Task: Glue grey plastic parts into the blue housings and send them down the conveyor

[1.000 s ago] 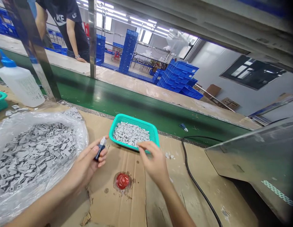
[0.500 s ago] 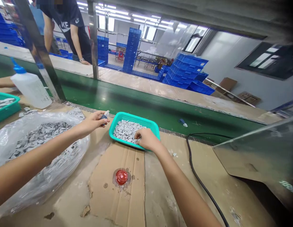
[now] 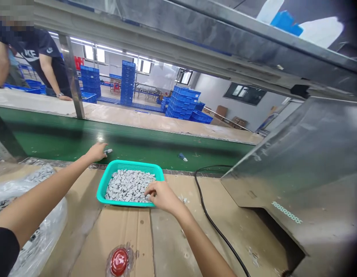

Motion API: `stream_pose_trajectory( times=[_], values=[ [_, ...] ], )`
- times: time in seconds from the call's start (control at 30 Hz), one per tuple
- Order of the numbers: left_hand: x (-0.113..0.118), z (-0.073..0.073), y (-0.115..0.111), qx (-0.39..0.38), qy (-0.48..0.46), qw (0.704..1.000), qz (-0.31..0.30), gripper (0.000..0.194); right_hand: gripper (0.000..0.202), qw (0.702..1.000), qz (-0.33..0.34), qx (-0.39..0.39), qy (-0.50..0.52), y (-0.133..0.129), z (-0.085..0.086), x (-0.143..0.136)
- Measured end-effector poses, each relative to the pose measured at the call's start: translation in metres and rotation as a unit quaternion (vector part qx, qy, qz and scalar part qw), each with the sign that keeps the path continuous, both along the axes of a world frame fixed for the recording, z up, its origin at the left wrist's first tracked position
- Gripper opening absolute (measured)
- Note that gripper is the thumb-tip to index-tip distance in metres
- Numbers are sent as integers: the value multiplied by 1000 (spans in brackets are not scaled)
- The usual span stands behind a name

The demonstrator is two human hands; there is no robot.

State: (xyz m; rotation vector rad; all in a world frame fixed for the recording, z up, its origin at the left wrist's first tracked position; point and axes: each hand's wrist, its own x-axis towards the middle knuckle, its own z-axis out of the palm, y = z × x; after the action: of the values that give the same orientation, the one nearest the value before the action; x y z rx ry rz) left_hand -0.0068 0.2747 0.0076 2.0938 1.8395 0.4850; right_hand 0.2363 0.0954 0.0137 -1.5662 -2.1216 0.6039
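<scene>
My left hand [image 3: 97, 152] reaches out over the green belt [image 3: 63, 142]. At its fingertips is a small dark-blue part with a pale grey tip [image 3: 108, 151], close to the belt surface. My right hand [image 3: 161, 195] dips into the right end of a turquoise basket [image 3: 101, 192], which is full of small grey plastic pieces [image 3: 128, 186]. Its thumb and fingers are pinched on a grey piece, partly hidden by the hand. Another dark-blue part with a pale tip [image 3: 182, 157] lies on the belt, farther right.
Below the basket, a red round object [image 3: 119, 261] sits on cardboard. A clear plastic bag [image 3: 51, 227] of grey pieces is at left. A black cable [image 3: 206, 207] curves beside a metal housing [image 3: 271, 161]. Across the belt stands a person [image 3: 48, 65], near stacked blue crates [image 3: 182, 102].
My left hand has moved forward from beside the basket to over the belt, carrying the dark-blue part. My right hand stays in the basket. The view has shifted right and up.
</scene>
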Motion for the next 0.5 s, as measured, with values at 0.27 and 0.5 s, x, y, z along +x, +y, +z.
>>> stream_pose_trajectory(
  times=[0.27,0.5],
  values=[
    [69,13,-1,40,86,990,-100,40,9,962,-140,34,232,-38,18,25],
    [207,32,-13,86,96,946,-299,35,20,818,-217,5,533,-104,-7,60]
  ],
)
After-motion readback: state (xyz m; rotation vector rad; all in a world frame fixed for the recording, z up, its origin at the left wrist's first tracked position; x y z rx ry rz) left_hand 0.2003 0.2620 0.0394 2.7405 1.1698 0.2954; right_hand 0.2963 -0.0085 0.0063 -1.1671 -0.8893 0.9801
